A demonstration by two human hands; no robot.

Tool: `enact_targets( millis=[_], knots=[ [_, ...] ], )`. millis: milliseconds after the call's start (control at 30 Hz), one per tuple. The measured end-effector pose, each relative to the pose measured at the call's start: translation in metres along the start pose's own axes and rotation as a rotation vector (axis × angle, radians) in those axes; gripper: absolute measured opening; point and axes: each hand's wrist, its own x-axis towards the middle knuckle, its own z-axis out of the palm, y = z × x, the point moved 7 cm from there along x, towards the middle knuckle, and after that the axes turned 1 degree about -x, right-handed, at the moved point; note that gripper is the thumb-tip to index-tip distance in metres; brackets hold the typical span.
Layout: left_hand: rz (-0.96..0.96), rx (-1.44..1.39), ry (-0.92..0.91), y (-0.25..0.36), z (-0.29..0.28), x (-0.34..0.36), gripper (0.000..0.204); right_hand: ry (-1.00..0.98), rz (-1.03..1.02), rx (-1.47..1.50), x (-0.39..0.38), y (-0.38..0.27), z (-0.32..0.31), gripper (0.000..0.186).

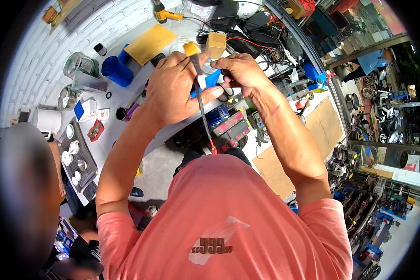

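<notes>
Both my hands are raised together over the workbench. My left hand (175, 88) is closed round a blue and white piece (211, 78), its thumb pressed along the lower side. Past the same hand runs a dark cable (203, 116), with a yellow block (190, 49) at its top and a red end hanging by my shirt. My right hand (247, 74) pinches close to the blue piece, fingers bent inward. A small dark part shows at those fingertips, too covered to name.
A blue cup (117, 71) and a yellow envelope-like sheet (150, 44) lie left of my hands. A cardboard box (215, 45) and tangled cables stand beyond. A tea tray (79, 156) sits far left, near another person (28, 186). Brown cardboard (319, 123) lies right.
</notes>
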Motion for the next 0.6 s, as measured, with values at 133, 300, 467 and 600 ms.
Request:
enact_targets(
  millis=[133, 300, 467, 600],
  knots=[
    [0.015, 0.025, -0.006, -0.002, 0.0, 0.001, 0.071, 0.03, 0.02, -0.068, -0.007, -0.005, 0.002, 0.023],
    [0.047, 0.042, -0.003, -0.001, -0.002, 0.005, 0.067, 0.031, -0.018, -0.172, -0.01, -0.01, 0.001, 0.023],
    [0.086, -0.047, -0.014, -0.001, 0.001, 0.009, 0.065, -0.042, 0.004, -0.101, -0.01, -0.004, -0.001, 0.028],
    [0.163, -0.133, -0.009, 0.004, 0.007, 0.011, 0.064, -0.064, 0.053, 0.053, -0.017, 0.008, -0.002, 0.034]
  ],
)
